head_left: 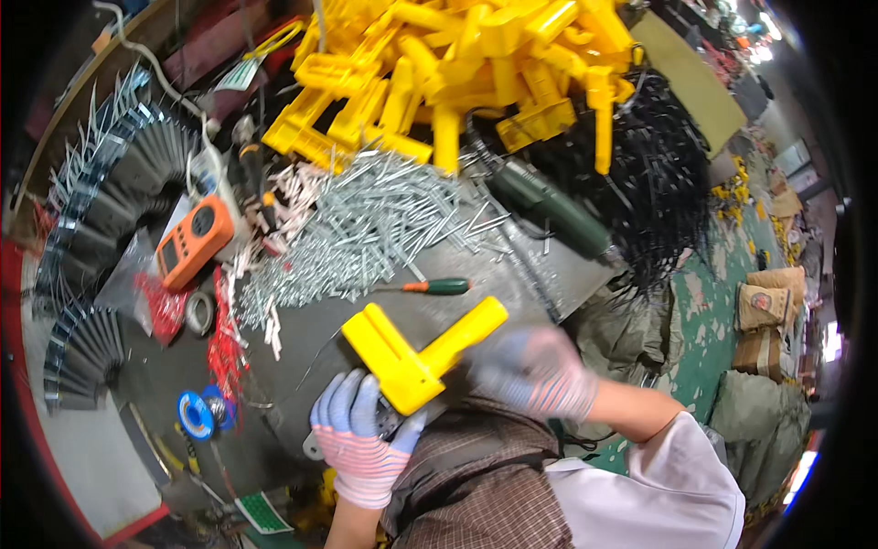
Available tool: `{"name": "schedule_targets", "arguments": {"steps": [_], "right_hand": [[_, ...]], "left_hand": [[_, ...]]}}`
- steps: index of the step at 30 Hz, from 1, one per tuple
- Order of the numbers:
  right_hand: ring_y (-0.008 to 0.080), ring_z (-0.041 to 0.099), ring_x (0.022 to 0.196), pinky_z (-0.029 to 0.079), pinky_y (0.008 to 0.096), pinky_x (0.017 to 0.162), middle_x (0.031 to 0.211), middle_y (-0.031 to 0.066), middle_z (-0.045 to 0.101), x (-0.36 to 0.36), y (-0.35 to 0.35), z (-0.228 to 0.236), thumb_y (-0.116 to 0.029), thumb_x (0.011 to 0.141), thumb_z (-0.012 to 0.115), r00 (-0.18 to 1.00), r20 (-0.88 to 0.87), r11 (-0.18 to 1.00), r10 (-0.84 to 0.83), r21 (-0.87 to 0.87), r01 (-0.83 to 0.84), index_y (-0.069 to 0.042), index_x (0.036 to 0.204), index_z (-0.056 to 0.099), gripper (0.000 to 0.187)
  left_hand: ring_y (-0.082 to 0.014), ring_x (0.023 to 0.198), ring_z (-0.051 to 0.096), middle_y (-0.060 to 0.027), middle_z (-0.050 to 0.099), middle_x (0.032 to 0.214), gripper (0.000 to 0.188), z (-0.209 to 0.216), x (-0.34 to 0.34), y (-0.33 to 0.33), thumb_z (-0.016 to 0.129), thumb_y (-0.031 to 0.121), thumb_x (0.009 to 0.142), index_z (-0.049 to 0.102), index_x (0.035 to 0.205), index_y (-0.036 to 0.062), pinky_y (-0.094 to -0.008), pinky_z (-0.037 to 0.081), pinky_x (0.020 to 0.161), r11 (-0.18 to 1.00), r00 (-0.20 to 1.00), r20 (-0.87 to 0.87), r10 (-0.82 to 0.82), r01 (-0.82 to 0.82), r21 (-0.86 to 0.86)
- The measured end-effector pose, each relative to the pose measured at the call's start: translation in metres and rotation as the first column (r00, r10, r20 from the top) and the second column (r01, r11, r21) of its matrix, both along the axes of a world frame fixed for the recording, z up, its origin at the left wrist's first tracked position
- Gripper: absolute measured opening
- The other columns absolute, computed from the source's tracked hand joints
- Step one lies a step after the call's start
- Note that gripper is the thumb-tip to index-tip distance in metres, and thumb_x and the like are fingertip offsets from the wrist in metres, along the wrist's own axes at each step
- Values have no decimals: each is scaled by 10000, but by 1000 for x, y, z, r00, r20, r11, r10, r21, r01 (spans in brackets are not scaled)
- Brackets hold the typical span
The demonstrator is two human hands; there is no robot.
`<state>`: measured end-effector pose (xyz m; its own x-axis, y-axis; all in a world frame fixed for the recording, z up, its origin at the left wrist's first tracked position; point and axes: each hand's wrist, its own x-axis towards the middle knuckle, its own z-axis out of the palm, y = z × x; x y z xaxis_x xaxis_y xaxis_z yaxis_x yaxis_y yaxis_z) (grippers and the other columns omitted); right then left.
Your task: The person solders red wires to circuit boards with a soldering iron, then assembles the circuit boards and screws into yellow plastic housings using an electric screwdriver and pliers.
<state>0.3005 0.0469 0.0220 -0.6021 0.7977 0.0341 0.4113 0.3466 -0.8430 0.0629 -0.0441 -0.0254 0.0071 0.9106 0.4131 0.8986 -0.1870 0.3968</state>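
Note:
My left hand, in a striped glove with blue fingers, is closed on a yellow V-shaped plastic housing at the near edge of the bench. A dark part shows between the fingers and the housing; its kind is hard to make out. My right hand, in a matching glove, is smeared by motion just right of the housing's right arm. Whether those fingers hold anything is not visible. Just beyond the housing lies a screwdriver with a green and orange handle.
Loose screws heap mid-bench, with yellow housings piled behind. A dark green power tool lies beside black wires. At left are an orange meter, a solder spool, tape and rows of black parts.

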Motion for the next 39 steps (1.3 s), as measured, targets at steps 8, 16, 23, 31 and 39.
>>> {"name": "schedule_targets", "arguments": {"steps": [8, 16, 23, 31, 39], "right_hand": [[355, 601, 969, 493, 428, 848, 1099, 188, 593, 78, 112, -2, -189, 769, 676, 622, 562, 774, -546, 622, 118, -128, 1377, 464, 648], [206, 613, 867, 493, 316, 806, 1002, 80, 625, 71, 113, 41, -173, 746, 672, 904, -161, 910, -395, -204, 361, 9, 1361, 433, 685], [193, 594, 707, 522, 414, 727, 730, 23, 565, 26, 52, 48, -264, 755, 698, 344, -665, 691, -663, -721, -62, -51, 1247, 498, 572], [203, 581, 717, 513, 412, 782, 732, 36, 558, 22, 40, -7, -238, 833, 660, -180, -607, 632, -774, -753, -182, -50, 1161, 544, 396], [201, 566, 653, 508, 409, 736, 717, 34, 555, 8, 44, -8, -243, 830, 649, -158, -586, 604, -795, -790, -105, -40, 1156, 548, 397]], "left_hand": [[-346, 1077, 527, -136, 550, 1159, 673, -7, 1, -4, 823, 372, 657, 539, 1188, 72, -481, 408, 942, 1000, 994, 110, 16, -19, 19], [-341, 1063, 531, -149, 553, 1151, 678, 4, 5, -2, 837, 348, 652, 525, 1203, 105, -460, 431, 915, 1000, 994, 105, 11, -10, -14], [-333, 1063, 532, -129, 566, 1135, 648, -3, 1, -2, 822, 370, 669, 537, 1182, 97, -463, 416, 925, 1000, 994, 105, 22, -20, -15], [-326, 1106, 518, -117, 541, 1182, 644, -2, 3, -2, 809, 385, 704, 525, 1207, 100, -462, 410, 950, 1000, 1000, 29, 2, -2, -12], [-319, 1120, 511, -104, 532, 1197, 651, -4, 2, -3, 797, 398, 716, 506, 1226, 118, -458, 409, 959, 1000, 999, 32, -4, 4, -24]]}}
